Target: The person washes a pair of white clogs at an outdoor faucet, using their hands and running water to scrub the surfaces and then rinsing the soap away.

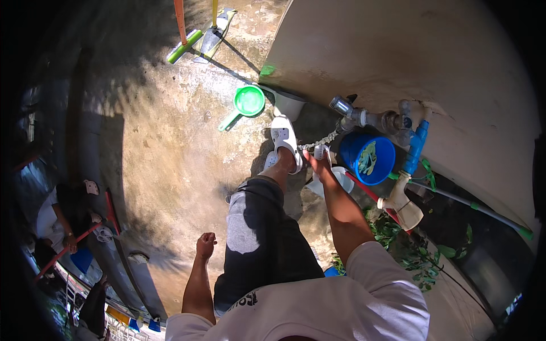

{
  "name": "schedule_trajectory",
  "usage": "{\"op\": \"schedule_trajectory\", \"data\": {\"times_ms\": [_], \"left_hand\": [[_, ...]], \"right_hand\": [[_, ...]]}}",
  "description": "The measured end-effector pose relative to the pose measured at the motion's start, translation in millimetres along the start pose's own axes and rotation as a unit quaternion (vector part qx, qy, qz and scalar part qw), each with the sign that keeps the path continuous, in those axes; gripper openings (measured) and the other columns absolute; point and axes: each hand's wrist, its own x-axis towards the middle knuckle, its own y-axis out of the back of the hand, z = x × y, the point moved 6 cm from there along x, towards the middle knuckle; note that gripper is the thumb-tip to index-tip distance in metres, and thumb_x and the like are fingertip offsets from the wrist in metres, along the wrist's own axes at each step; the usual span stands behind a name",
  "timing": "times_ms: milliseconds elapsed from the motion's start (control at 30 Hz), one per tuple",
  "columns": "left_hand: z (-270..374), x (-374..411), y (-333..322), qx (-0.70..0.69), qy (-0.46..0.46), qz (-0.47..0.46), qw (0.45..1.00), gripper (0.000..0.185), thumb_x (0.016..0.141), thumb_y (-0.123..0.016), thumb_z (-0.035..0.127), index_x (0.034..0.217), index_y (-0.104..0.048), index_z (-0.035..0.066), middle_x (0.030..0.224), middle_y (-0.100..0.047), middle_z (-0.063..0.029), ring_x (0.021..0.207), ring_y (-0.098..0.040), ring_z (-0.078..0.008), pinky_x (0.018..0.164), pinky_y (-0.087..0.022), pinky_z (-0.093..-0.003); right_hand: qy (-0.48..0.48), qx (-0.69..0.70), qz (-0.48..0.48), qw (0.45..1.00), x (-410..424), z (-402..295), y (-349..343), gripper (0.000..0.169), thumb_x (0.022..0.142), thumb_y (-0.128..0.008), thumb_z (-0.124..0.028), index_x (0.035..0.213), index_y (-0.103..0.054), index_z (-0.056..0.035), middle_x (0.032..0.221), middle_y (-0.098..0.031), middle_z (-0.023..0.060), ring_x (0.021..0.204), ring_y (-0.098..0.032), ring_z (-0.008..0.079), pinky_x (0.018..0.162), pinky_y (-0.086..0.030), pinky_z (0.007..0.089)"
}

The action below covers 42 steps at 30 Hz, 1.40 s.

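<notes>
My right hand (pixel 318 165) reaches down beside the thin stream of water (pixel 325 140) that falls from a metal tap (pixel 344 106). A white slotted item (pixel 322 151) is at its fingers; whether they grip it is unclear. Left of the stream is my foot in a white clog (pixel 282 130), and part of another white clog (pixel 270 160) shows beneath. My left hand (pixel 206 245) hangs beside my knee, loosely curled, with nothing seen in it. A blue bucket (pixel 386 153) holding a light green cloth (pixel 367 158) stands near my right hand.
A green dipper (pixel 249 101) and a white container (pixel 288 105) are on the concrete floor (pixel 170 149). A green squeegee (pixel 186 47) and a flat mop (pixel 212 40) are farther off. Pipes project from the wall (pixel 384 51). Another person (pixel 55 213) holds a red-handled tool (pixel 91 228) at left.
</notes>
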Motion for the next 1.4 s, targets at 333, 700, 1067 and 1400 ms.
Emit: {"op": "schedule_trajectory", "data": {"times_ms": [333,700,1067,1400], "left_hand": [[-28,-49,29,-0.104,0.073,0.102,0.987,0.028,0.084,-0.049,0.027,0.1,-0.052,0.004,0.084,-0.058,-0.0069,0.069,-0.058,-0.0147,0.055,-0.04,-0.0247],[-36,-10,36,-0.084,0.016,0.057,0.995,0.021,0.086,-0.046,0.019,0.093,-0.055,0.001,0.081,-0.058,-0.005,0.07,-0.053,-0.0118,0.06,-0.041,-0.0237],[165,75,-4,0.043,-0.056,-0.014,0.997,0.028,0.082,-0.054,0.024,0.09,-0.055,-0.003,0.084,-0.057,-0.0082,0.073,-0.053,-0.0145,0.067,-0.043,-0.0273],[328,55,-285,-0.025,-0.116,-0.152,0.981,0.098,0.064,-0.067,0.05,0.129,-0.009,0.005,0.121,-0.037,-0.0184,0.106,-0.042,-0.0253,0.079,-0.041,-0.0458]], "right_hand": [[0.134,0.092,-0.196,0.967,-65,25,32,0.095,0.052,-0.08,-0.028,0.126,-0.026,-0.0033,0.118,-0.043,0.013,0.112,-0.04,0.0259,0.094,-0.033,0.0343],[0.072,0.284,-0.022,0.956,-68,78,-2,0.041,0.071,-0.059,-0.013,0.109,-0.047,-0.0027,0.095,-0.056,0.0076,0.089,-0.051,0.018,0.081,-0.039,0.0296],[0.017,-0.053,0.199,0.978,-1,45,75,0.035,0.075,-0.054,-0.028,0.097,-0.045,-0.0022,0.087,-0.056,0.0162,0.077,-0.055,0.0321,0.065,-0.045,0.0397],[0.239,0.154,0.109,0.953,-108,-108,34,0.064,0.078,-0.054,-0.024,0.122,-0.022,0.0099,0.113,-0.042,0.0294,0.103,-0.044,0.0397,0.088,-0.034,0.0405]]}}
